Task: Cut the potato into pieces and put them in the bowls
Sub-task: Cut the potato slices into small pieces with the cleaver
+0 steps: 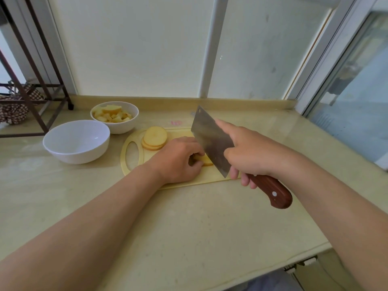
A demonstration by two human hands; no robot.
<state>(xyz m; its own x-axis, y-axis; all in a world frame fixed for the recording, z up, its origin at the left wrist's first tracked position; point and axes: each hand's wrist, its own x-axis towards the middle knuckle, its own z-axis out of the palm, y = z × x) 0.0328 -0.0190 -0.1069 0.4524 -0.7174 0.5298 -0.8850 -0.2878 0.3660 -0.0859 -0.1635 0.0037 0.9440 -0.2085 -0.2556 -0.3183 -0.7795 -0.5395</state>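
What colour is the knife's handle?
Reddish-brown wood grain handle with a small silver rivet, seen in the head view.

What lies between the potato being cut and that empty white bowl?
Nothing visible blocks the way. The potato piece under the left hand is parted from the empty bowl only by bare cutting board and counter. The stack of slices lies just off that line, farther back.
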